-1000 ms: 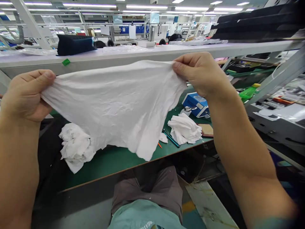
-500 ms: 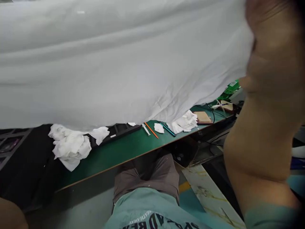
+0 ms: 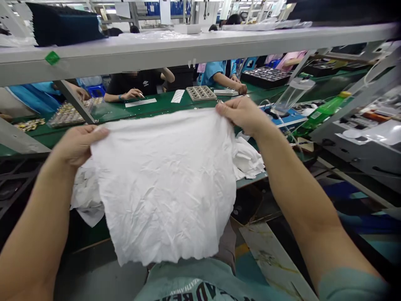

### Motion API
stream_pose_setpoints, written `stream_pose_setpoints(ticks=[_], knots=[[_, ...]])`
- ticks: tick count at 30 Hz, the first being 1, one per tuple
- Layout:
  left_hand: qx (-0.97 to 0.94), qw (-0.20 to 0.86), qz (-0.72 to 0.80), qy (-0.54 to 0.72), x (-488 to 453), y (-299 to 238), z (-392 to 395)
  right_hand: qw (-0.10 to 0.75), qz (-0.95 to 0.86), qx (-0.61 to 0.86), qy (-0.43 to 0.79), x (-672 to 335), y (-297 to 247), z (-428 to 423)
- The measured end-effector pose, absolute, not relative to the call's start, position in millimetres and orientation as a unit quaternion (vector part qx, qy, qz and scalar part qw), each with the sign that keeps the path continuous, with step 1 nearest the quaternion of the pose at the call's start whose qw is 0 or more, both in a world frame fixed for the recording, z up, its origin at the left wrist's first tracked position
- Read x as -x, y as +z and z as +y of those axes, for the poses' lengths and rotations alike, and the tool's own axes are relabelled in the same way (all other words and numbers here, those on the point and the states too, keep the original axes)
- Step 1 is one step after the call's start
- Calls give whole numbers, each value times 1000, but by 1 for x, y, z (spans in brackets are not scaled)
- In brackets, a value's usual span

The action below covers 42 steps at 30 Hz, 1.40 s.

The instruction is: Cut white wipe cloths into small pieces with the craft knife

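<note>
A white cloth point(image 3: 169, 188) hangs spread out between my hands, its lower part wrinkled and its bottom edge ragged. My left hand point(image 3: 77, 144) pinches the upper left corner, thumb on top. At the upper right corner my right hand point(image 3: 242, 115) grips the cloth the same way. Behind the cloth on the left lies a crumpled white heap point(image 3: 86, 192), partly hidden. Another crumpled white cloth pile point(image 3: 247, 159) shows just past its right edge, on the green bench.
A white shelf beam point(image 3: 175, 52) crosses above the bench. Across it co-workers sit with trays point(image 3: 201, 93) and strips. To the right are a green bottle point(image 3: 326, 110), a clear cylinder point(image 3: 293, 96) and a grey machine point(image 3: 366, 154). A black compartment tray point(image 3: 15, 179) lies left.
The cloth has come down from close in front of the camera and now hangs lower and farther away. Both hands have lowered with it and the bench beyond has come into view.
</note>
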<state>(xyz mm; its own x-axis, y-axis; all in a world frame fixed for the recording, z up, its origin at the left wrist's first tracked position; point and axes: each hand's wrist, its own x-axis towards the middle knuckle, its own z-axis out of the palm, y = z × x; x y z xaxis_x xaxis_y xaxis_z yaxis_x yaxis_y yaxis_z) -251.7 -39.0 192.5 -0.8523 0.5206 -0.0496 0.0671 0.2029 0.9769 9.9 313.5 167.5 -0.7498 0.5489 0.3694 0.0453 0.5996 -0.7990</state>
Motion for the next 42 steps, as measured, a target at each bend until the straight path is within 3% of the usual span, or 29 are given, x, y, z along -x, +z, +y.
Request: stream_pose_setpoints(ticks=[6, 13, 16, 30, 35, 42], knots=[[-163, 214, 771, 577, 256, 128, -11, 209, -786, 263, 519, 14, 109, 303], [-231, 187, 687, 663, 175, 103, 20, 89, -702, 103, 699, 38, 111, 214], [-241, 198, 639, 703, 153, 95, 27, 47, -687, 48, 724, 47, 111, 191], [-244, 196, 614, 724, 131, 101, 14, 254, -902, -33, 347, 26, 119, 164], [-282, 236, 618, 695, 122, 106, 10, 183, -915, 9, 360, 28, 116, 164], [-327, 289, 613, 659, 119, 109, 6, 182, -927, 38, 325, 24, 122, 158]])
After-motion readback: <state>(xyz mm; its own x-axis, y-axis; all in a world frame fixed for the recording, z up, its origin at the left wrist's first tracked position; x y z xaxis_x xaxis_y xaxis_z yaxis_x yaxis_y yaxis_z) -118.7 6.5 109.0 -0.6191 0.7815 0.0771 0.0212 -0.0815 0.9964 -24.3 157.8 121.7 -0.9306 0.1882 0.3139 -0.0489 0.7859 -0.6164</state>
